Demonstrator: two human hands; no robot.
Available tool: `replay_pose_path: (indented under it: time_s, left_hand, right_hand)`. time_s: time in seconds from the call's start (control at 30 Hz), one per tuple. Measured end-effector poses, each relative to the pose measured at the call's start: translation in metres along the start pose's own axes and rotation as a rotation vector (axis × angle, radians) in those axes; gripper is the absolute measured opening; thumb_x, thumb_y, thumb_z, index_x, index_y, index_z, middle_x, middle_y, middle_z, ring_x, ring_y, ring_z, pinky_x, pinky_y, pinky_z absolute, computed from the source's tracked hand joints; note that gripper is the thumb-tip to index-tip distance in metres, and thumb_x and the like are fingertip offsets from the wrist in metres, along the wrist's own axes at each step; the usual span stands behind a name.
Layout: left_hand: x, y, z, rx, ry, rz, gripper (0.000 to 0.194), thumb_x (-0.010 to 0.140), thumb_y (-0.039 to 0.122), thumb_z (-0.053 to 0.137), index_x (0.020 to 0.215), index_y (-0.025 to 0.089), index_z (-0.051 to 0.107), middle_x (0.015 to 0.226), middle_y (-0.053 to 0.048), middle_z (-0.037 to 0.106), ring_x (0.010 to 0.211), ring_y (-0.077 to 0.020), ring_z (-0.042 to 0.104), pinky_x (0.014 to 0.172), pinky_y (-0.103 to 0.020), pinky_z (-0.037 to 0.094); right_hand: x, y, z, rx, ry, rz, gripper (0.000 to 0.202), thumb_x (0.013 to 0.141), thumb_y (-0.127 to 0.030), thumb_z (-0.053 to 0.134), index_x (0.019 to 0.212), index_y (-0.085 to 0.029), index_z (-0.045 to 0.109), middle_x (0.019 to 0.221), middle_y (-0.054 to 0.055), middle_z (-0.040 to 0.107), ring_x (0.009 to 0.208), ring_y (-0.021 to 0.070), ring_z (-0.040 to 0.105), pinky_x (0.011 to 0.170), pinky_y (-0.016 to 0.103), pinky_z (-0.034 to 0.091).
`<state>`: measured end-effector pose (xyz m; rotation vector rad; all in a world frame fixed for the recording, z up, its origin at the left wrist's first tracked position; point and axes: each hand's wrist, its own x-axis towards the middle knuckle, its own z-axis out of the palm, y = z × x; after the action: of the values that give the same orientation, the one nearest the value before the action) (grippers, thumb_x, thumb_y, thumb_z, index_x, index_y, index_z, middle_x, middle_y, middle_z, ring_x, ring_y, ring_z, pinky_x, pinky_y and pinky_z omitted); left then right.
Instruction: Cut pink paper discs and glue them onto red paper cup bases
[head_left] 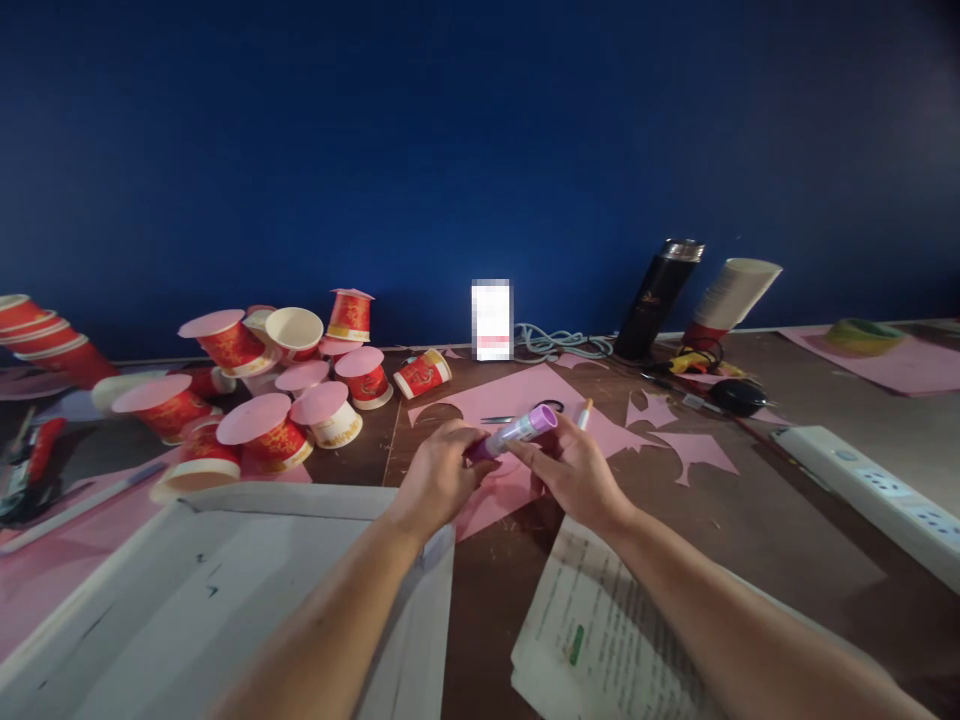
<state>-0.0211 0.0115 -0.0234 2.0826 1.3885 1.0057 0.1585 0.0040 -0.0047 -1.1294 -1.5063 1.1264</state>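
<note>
A purple glue stick [519, 430] is held at a tilt above the pink paper [495, 395] in the middle of the desk. Around its lower left end, the fingers of my left hand [441, 470] are closed. My right hand [581, 475] has its thumb and fingers pinched at the upper right end. Scissors [498, 420] lie on the paper behind the glue stick, partly hidden by it. Just beyond my right hand is a pen-like stick with an orange tip [585, 413].
Red paper cups with pink discs [259, 420] crowd the left. A lit phone [492, 320], a black flask [660, 300] and stacked cups [735, 295] stand along the blue wall. Paper scraps [697, 453] and a power strip [870, 490] lie right; printed sheets [585, 610] lie in front.
</note>
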Motion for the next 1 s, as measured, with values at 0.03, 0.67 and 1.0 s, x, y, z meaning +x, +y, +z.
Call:
replay_pose_path:
  time_s: [0.03,0.67,1.0]
  left_hand:
    - [0.0,0.0,0.0,-0.006,0.001,-0.007,0.016,0.075,0.022,0.069,0.09,0.021,0.068,0.084,-0.001,0.058,0.076,-0.014,0.057,0.064,-0.023,0.045]
    - [-0.004,0.016,0.002,0.04,0.067,0.001,0.018,0.073,0.018,0.071,0.091,0.022,0.071,0.083,0.0,0.061,0.08,-0.0143,0.057,0.072,-0.025,0.043]
    - [0.004,-0.008,-0.009,0.105,0.15,-0.04,0.036,0.091,0.037,0.049,0.119,0.019,0.061,0.116,-0.009,0.065,0.101,-0.0204,0.062,0.088,-0.032,0.048]
  right_hand:
    - [0.0,0.0,0.0,-0.014,-0.005,-0.01,0.031,0.078,-0.044,0.068,0.089,-0.019,0.054,0.064,-0.005,0.06,0.038,0.0062,0.05,0.036,0.017,0.04]
    - [-0.002,0.003,-0.003,-0.052,-0.055,0.046,0.029,0.078,-0.045,0.068,0.087,-0.019,0.058,0.051,-0.007,0.055,0.033,0.0064,0.044,0.033,0.018,0.032]
    - [0.022,0.017,-0.025,0.276,0.309,0.152,0.037,0.07,-0.052,0.072,0.07,-0.019,0.054,0.052,-0.006,0.048,0.041,0.0069,0.04,0.037,0.02,0.033]
